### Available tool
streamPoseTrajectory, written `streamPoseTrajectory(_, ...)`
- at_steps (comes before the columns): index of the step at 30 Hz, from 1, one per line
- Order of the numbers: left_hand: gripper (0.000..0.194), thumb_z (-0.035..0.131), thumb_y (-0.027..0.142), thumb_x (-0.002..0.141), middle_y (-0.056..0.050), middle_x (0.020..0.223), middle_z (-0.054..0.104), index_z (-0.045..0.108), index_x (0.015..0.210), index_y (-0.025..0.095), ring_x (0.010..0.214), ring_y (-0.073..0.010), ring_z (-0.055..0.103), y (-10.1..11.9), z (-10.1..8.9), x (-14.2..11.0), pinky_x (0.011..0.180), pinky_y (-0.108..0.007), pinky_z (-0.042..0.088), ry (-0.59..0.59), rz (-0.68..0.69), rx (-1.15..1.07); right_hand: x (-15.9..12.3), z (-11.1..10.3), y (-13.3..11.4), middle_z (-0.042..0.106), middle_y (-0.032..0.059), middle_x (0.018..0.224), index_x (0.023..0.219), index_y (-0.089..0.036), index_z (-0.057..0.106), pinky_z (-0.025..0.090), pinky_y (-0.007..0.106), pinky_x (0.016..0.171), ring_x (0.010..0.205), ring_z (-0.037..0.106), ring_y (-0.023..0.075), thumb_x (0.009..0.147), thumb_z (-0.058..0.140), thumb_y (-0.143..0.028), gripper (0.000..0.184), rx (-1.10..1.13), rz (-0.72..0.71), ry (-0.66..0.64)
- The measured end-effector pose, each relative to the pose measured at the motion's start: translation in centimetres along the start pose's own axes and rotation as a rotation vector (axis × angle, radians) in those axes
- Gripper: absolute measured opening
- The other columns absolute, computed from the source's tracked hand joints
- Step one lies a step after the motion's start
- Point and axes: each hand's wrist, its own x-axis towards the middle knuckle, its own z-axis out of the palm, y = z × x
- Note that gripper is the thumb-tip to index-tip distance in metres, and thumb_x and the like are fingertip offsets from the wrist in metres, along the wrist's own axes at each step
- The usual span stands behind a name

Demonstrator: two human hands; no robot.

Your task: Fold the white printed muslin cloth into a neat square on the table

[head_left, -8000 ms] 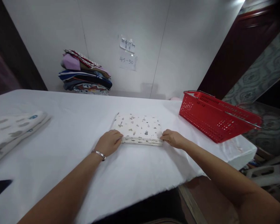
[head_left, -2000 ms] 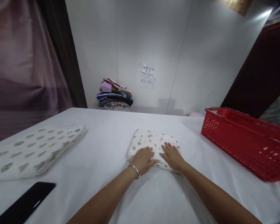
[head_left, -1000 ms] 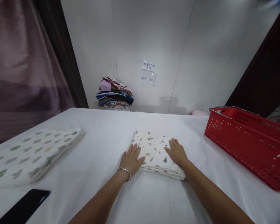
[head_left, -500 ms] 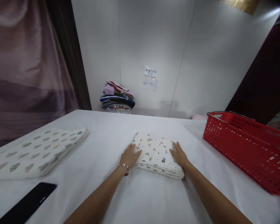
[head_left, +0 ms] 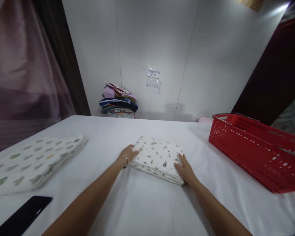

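A folded white cloth (head_left: 157, 155) with small printed figures, several layers thick, lies on the white-covered table in front of me. My left hand (head_left: 127, 154), with a bracelet at its wrist, grips the cloth's left edge. Its thumb is on top and the other fingers are partly hidden behind the edge. At the right edge my right hand (head_left: 185, 167) holds the cloth between thumb and fingers, some fingertips resting along the side. The layers show at the near edge.
Another folded cloth (head_left: 36, 160) with grey cloud-like prints lies at left, with a black phone (head_left: 22, 214) nearer me. A red basket (head_left: 255, 154) stands at right. Behind the white table (head_left: 147, 209), a stack of folded fabrics (head_left: 119, 101) sits by the wall with paper signs (head_left: 152, 80).
The cloth has shifted left and turned slightly, its left side raised a little, with both hands along. My left hand has closed further around its edge. The whole view has shifted slightly.
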Motion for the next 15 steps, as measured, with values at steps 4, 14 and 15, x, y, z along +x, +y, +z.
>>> streamPoseTrajectory(4, 0.048, 0.057, 0.042, 0.071, -0.012, 0.113, 0.059, 0.051, 0.112, 0.016, 0.100, -0.0248, 0.057, 0.0, -0.8, 2.0, 0.077, -0.029, 0.044, 0.019, -0.058, 0.027, -0.2, 0.5, -1.4, 0.013, 0.0119, 0.146, 0.135, -0.012, 0.031, 0.015, 0.034, 0.108, 0.133, 0.012, 0.0221, 0.074, 0.050, -0.042, 0.071, -0.042, -0.040, -0.061)
streamPoseTrajectory(14, 0.044, 0.053, 0.041, 0.075, -0.007, 0.113, 0.059, 0.053, 0.112, 0.018, 0.099, -0.0197, 0.056, -1.5, -0.6, 0.3, 0.081, -0.025, 0.043, 0.080, 0.047, 0.025, -2.9, -0.8, -3.8, 0.030, 0.0082, 0.141, 0.132, -0.018, 0.038, 0.016, 0.043, 0.106, 0.131, 0.019, 0.0216, 0.087, 0.035, -0.043, 0.052, -0.329, -0.461, -0.032)
streamPoseTrajectory(15, 0.044, 0.051, 0.040, 0.076, -0.006, 0.117, 0.056, 0.052, 0.114, 0.018, 0.102, -0.0193, 0.054, -1.4, -0.6, -0.3, 0.085, -0.025, 0.041, 0.104, 0.070, 0.022, -3.4, -0.8, -4.3, 0.036, 0.0072, 0.138, 0.132, -0.019, 0.038, 0.016, 0.044, 0.106, 0.130, 0.023, 0.0213, 0.088, 0.035, -0.042, 0.050, -0.346, -0.522, -0.095)
